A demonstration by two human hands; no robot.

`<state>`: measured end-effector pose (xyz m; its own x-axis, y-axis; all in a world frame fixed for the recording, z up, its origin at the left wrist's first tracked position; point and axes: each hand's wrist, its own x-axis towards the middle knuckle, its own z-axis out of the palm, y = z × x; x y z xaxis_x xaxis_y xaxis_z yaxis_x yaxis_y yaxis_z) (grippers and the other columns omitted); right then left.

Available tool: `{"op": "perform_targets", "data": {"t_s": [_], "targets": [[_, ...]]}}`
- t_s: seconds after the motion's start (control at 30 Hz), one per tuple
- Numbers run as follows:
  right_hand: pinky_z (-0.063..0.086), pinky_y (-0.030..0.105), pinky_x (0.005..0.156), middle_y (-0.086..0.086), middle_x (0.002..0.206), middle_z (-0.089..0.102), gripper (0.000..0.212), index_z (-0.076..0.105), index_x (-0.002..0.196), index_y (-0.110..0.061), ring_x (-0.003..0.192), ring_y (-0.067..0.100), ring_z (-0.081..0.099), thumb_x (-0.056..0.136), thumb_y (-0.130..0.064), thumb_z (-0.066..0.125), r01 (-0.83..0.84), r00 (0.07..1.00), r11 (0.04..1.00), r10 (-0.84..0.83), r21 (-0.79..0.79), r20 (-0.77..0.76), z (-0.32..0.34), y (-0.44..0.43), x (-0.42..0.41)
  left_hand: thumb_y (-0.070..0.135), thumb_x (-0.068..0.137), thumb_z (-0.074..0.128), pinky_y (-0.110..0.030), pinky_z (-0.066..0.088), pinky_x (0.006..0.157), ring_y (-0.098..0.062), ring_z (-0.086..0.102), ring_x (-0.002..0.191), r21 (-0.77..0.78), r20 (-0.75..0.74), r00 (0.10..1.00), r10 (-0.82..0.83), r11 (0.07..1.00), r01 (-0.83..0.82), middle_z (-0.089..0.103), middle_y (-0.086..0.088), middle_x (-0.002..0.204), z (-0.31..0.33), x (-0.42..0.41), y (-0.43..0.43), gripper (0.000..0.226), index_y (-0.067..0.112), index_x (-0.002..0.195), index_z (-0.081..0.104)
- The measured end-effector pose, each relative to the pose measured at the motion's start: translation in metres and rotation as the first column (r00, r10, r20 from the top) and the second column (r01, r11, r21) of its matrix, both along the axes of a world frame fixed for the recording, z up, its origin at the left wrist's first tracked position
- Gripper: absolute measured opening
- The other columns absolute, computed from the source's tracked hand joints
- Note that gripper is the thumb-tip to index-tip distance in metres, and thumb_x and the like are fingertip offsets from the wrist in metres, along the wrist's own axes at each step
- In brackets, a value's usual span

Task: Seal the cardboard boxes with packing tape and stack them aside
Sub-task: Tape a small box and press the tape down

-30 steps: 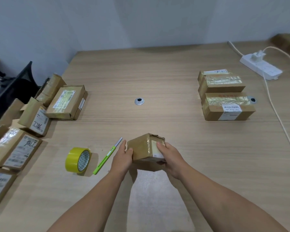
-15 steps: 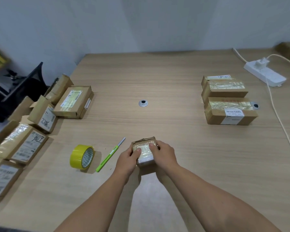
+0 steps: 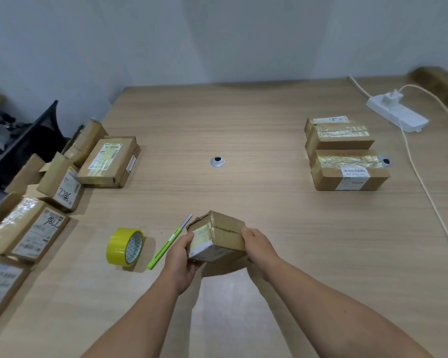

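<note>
I hold a small cardboard box (image 3: 219, 235) just above the wooden table (image 3: 243, 130), tilted, with its labelled side facing me and a flap seam across its top. My left hand (image 3: 182, 257) grips the box's left side and bottom. My right hand (image 3: 258, 245) grips its right side. A yellow roll of packing tape (image 3: 124, 247) stands on edge to the left. A green utility knife (image 3: 169, 242) lies between the roll and my left hand. Two taped boxes (image 3: 347, 161) sit at the right, apparently in front of a third.
Several cardboard boxes (image 3: 62, 182) crowd the table's left edge. A white power strip (image 3: 398, 116) with its cord lies at the far right. A metal cable grommet (image 3: 217, 161) sits mid-table, and another grommet (image 3: 386, 161) lies beside the taped boxes. A black object (image 3: 23, 140) stands beyond the left edge.
The small box has been turned in my hands: half a second ago its taped, labelled face pointed up under my thumbs, now the seamed side is up and the label faces me.
</note>
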<state>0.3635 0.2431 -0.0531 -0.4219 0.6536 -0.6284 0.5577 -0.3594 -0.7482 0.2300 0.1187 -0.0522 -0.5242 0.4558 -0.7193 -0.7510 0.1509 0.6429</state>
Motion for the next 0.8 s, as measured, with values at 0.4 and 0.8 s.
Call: {"op": "perform_targets", "data": {"t_s": [0.4,0.8], "targets": [[0.045,0.035,0.085,-0.003,0.105,0.065,0.033,0.064,0.109,-0.021,0.102,0.018,0.059,0.107,-0.036,0.034,0.054,0.998,0.986,-0.051,0.16,-0.024,0.0,-0.032,-0.025,0.026,0.1,0.053,-0.043,0.053,0.081,-0.022,0.062,0.085,-0.28,-0.42,0.885,-0.2,0.956,0.084,0.072,-0.009,0.098,-0.007,-0.021,-0.018,0.02,0.019,0.09,0.069],[0.032,0.043,0.119,-0.006,0.151,0.048,0.056,0.049,0.147,-0.026,0.14,0.021,0.042,0.104,-0.053,0.026,0.126,0.992,0.99,-0.125,0.069,-0.02,-0.005,-0.033,-0.007,0.054,0.103,0.036,-0.04,0.042,0.11,-0.013,0.062,0.115,-0.205,-0.335,0.861,-0.382,0.922,0.329,0.069,0.008,0.121,-0.022,0.004,-0.002,0.044,0.029,0.123,0.066]]}}
